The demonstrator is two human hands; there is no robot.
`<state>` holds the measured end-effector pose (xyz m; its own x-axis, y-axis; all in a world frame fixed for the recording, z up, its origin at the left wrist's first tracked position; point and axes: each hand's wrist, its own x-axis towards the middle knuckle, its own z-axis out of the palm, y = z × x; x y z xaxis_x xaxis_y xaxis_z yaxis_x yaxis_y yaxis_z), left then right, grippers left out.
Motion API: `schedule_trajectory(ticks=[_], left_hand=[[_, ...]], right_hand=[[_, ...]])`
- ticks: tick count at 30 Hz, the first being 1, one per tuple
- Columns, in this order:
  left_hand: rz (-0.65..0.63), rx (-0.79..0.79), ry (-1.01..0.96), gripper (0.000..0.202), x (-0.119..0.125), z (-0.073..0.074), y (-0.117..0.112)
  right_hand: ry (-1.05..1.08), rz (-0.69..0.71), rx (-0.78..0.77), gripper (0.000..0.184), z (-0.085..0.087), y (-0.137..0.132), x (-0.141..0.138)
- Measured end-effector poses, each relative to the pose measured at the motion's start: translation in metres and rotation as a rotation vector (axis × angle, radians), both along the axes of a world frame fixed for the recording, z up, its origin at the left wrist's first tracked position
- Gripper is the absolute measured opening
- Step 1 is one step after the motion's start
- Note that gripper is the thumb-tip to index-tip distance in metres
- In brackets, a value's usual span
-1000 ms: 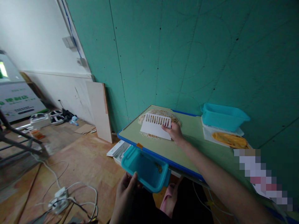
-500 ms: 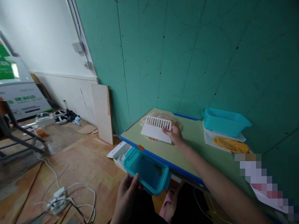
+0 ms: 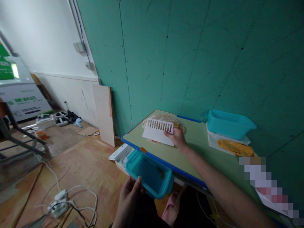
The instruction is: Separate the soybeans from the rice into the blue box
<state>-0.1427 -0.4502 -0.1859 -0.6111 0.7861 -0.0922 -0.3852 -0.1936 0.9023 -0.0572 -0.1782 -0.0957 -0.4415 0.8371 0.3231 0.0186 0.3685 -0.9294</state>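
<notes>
My left hand (image 3: 128, 198) grips the near rim of a teal plastic box (image 3: 150, 172), held just below the blue front edge of the green table (image 3: 166, 152). A few beans lie inside the box. My right hand (image 3: 177, 138) is stretched out over the table and pinches the right edge of a white slotted scraper card (image 3: 156, 132). The card stands tilted against a flat pile of tan beans (image 3: 177, 122) at the table's far left corner.
A second teal box (image 3: 229, 123) sits on white trays at the back right, with a yellow item (image 3: 234, 147) in front of it. A teal wall rises behind. A power strip with cables (image 3: 60, 202) lies on the wooden floor at left.
The view has swung slightly right and up since a second ago. My hands, the card and the box keep nearly the same places; the card has shifted a little toward me.
</notes>
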Motion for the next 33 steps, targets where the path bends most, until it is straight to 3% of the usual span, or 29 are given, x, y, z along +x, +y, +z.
schedule_trajectory(ticks=[16,25,33], left_hand=[[-0.004,0.03,-0.035,0.026,-0.001,-0.004,0.0],[-0.01,0.055,0.006,0.025,-0.004,-0.015,0.003],[-0.027,0.064,0.002,0.022,-0.003,-0.013,0.001]], right_hand=[[-0.016,0.034,0.053,0.034,-0.002,-0.007,-0.003],[-0.017,0.012,0.058,0.035,0.001,-0.011,-0.004],[-0.026,0.052,0.078,0.034,0.001,-0.015,-0.004]])
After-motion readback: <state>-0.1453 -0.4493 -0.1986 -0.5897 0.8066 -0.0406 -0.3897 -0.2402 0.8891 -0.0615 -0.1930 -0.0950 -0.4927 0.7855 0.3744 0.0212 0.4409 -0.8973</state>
